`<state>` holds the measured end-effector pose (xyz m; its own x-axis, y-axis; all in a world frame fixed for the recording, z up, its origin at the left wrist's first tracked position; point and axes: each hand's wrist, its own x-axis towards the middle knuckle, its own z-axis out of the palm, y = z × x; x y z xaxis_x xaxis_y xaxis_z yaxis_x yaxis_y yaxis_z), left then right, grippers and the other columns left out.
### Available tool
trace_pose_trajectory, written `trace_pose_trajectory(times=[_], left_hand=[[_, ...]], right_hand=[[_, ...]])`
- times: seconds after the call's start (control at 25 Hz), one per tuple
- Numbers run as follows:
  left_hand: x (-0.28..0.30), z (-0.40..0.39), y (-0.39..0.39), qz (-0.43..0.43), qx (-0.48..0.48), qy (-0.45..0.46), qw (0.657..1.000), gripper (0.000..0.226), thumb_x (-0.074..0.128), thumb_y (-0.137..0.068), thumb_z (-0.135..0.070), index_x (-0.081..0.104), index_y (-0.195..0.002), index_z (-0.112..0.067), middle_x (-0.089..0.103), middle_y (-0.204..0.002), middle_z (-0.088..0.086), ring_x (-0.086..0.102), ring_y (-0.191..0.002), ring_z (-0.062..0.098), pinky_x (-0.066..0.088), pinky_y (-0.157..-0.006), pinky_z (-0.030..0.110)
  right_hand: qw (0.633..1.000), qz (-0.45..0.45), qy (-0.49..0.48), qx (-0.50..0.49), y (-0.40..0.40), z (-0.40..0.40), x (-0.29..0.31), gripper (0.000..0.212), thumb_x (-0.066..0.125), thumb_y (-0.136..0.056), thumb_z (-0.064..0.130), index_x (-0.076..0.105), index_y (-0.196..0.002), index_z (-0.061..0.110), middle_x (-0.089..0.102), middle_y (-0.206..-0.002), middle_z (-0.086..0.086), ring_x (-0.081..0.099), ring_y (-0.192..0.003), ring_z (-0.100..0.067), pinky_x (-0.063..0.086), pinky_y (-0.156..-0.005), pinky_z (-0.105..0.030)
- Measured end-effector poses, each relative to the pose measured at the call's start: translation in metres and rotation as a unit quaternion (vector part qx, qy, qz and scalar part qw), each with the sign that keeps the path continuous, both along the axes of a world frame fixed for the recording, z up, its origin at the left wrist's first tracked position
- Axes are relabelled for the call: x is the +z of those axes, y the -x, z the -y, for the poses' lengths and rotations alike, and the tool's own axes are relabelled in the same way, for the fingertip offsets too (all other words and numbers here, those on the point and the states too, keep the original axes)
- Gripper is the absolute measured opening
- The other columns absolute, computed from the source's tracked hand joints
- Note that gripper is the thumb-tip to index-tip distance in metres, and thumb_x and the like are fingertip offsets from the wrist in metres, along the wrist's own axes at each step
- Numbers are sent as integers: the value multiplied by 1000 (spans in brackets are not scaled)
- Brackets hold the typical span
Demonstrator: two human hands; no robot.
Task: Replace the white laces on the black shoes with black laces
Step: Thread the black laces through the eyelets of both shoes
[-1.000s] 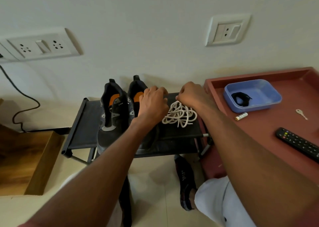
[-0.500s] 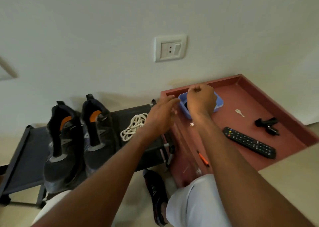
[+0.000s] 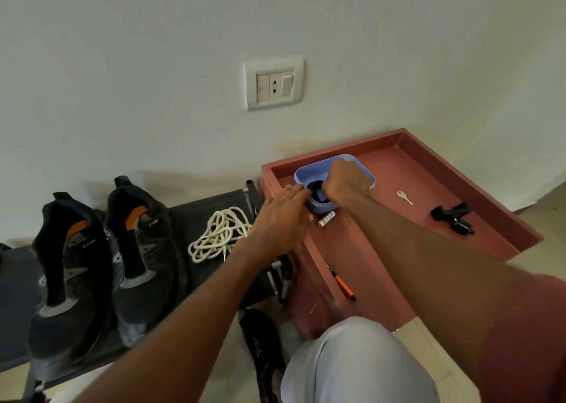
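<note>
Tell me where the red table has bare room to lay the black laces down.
Bare: red table between blue tray and key, and below the key. Crowded: by the battery, where both hands work.

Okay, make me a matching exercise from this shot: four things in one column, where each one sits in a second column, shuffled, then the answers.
Things:
1. white laces
2. black laces
3. key
4. orange pen

Places:
A. in the blue tub, under the right hand
B. bare red tray top, right of the tub
C. near edge of the red tray top, by the knee
D. heaped on the dark rack, right of the black shoes

Pairs: 1-D, 2-A, 3-B, 4-C
</note>
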<state>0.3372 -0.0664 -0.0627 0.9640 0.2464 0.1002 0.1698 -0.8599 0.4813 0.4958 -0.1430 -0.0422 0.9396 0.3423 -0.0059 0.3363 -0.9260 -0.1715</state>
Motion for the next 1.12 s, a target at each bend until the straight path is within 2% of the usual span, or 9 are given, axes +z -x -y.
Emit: trace_pose_trajectory(times=[0.16,0.28,0.4,0.56,0.64,0.76,0.84,1.0,1.12], left_hand=[[6,-11,-1,54,32,44,997,51,62,-101,-24,48,-149,-19,52,-152,1,47,-140,23,40,-113,43],[27,-18,10,105,109,174,973,46,60,-104,-25,49,-149,-21,57,-148,-1,53,-134,18,46,-109,38],[56,-24,37,143,162,358,908,46,61,-104,-36,50,-147,-24,60,-141,-5,57,-127,12,49,-102,33],[96,-39,90,197,163,606,753,46,52,-107,-45,62,-135,-11,73,-126,11,69,-120,27,56,-98,45],[102,-50,127,219,201,625,722,39,57,-106,-35,67,-124,-2,75,-114,19,73,-110,32,61,-88,43],[90,-65,179,222,291,615,698,18,63,-103,-28,71,-100,-12,76,-92,6,74,-90,20,58,-75,32],[79,-82,204,231,351,610,672,17,65,-102,-31,71,-96,-16,75,-90,2,72,-86,17,55,-78,33],[75,-110,222,228,388,613,649,19,68,-100,-35,70,-99,-16,71,-86,2,72,-75,13,54,-66,27],[75,-122,222,247,406,623,621,20,61,-104,-30,71,-107,-12,60,-71,-1,58,-56,11,46,-58,25]], right_hand=[[979,-22,-192,-62,-1,6,23,10,67,-94,9,73,-102,12,73,-109,-8,68,-88,-29,49,-67,-32],[909,-70,-403,-82,13,9,61,18,76,-89,8,71,-80,22,77,-100,-1,72,-85,-20,52,-66,-26],[825,-145,-543,-55,48,4,102,14,82,-86,7,74,-81,17,78,-88,-4,72,-72,-20,56,-62,-30],[765,-313,-563,14,122,-22,110,10,84,-84,7,76,-84,13,77,-79,-11,69,-64,-26,50,-52,-29],[740,-396,-542,45,163,-42,97,7,83,-86,12,77,-86,14,79,-81,-9,73,-71,-28,51,-58,-31],[702,-489,-514,71,208,-62,75,6,81,-90,18,78,-94,15,79,-86,-5,71,-75,-19,52,-60,-29],[700,-512,-495,60,225,-75,60,7,81,-90,15,77,-95,13,75,-78,-2,66,-67,-15,49,-56,-27],[749,-478,-446,102,227,-96,49,3,81,-90,15,78,-90,14,70,-71,1,59,-59,-11,46,-52,-27],[793,-425,-425,97,221,-108,46,9,77,-94,16,76,-85,17,68,-70,0,58,-58,-10,45,-49,-26]])
